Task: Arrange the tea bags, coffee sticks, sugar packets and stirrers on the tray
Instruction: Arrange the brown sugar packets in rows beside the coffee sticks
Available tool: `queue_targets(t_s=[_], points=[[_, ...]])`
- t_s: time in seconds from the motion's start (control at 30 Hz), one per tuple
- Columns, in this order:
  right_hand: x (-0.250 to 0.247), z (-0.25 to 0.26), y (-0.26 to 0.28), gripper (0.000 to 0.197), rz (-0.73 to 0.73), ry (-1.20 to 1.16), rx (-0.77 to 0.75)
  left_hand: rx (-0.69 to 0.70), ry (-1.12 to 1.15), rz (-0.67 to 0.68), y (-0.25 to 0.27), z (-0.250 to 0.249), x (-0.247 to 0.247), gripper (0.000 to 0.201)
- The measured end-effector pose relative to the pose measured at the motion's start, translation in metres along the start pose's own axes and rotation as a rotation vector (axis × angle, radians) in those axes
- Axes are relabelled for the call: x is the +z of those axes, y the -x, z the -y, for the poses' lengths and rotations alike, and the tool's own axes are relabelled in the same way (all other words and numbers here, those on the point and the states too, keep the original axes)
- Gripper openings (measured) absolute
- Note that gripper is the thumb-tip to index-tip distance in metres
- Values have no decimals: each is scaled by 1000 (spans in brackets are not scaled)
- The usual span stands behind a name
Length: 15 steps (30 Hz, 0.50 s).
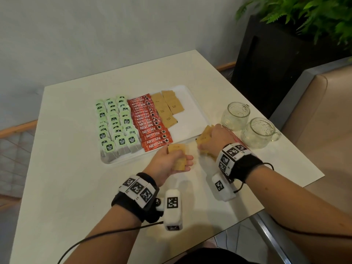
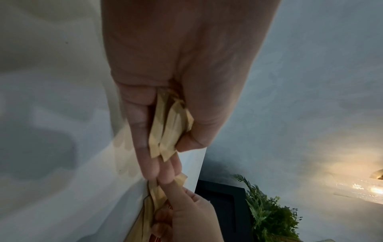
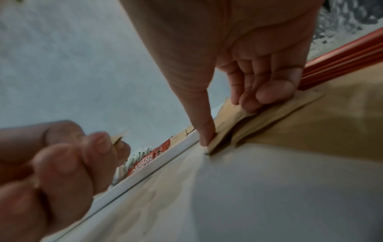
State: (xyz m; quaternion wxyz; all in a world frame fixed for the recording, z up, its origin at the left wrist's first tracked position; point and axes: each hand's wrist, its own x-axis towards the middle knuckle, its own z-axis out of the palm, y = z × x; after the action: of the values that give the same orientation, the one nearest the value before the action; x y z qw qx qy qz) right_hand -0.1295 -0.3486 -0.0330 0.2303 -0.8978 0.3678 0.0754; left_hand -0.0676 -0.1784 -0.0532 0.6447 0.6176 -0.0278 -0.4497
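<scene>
White tray (image 1: pixel 192 103): middle of the cream table (image 1: pixel 72 168), its near rim running past both hands; bare white floor at its 3 o'clock side, right of the sugar.
Open room: clear tabletop at 6 and 9 o'clock of the tray; the table's right edge lies just past the mugs.
Tea bags (image 1: pixel 116 122): three columns of green-tagged bags at the tray's 9 o'clock side, overlapping, too stacked to count surely.
Coffee sticks (image 1: pixel 150 122): one column of red Nescafé sticks, about a dozen, beside the tea.
Sugar on tray (image 1: pixel 167 105): brown packets in two short columns, roughly eight, at the tray's 12 o'clock end.
Left hand (image 1: pixel 169 159): fingers and thumb curled round a small bunch of brown packets (image 2: pixel 165 131), at least two, over the tray's near rim.
Right hand (image 1: pixel 217 136): thumb and curled fingers pinching into the loose pile of brown packets (image 1: pixel 203 141), which lies on the table at the tray's near right corner, touching the rim (image 3: pixel 145 170).
Stirrers (image 3: pixel 342 62): red sticks on the table just past the pile, between the right hand and the mugs; count unclear.
Glass mugs (image 1: pixel 236 115): two, at 3 o'clock of the tray, close behind the right hand.
Beyond: black planter (image 1: pixel 270 60) with fern at 1 o'clock; tan seat (image 1: pixel 323 103) on the right.
</scene>
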Motion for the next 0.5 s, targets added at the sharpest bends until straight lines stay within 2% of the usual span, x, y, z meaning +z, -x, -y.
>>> queue_targets(t_s=[0.17,0.3,0.43,0.5], points=[[4,-20,-7,46,35,-217,3,9,52,15,-5,1,0,26],[5,-33,-13,15,31,-307,-52,45,3,4,-8,0,6,28],[-1,-32,-4,19,132,-657,-151,112,-116,-5,-12,3,13,51],[-6,-26,2,15,193,-741,-214,134,-178,69,-12,1,19,45]])
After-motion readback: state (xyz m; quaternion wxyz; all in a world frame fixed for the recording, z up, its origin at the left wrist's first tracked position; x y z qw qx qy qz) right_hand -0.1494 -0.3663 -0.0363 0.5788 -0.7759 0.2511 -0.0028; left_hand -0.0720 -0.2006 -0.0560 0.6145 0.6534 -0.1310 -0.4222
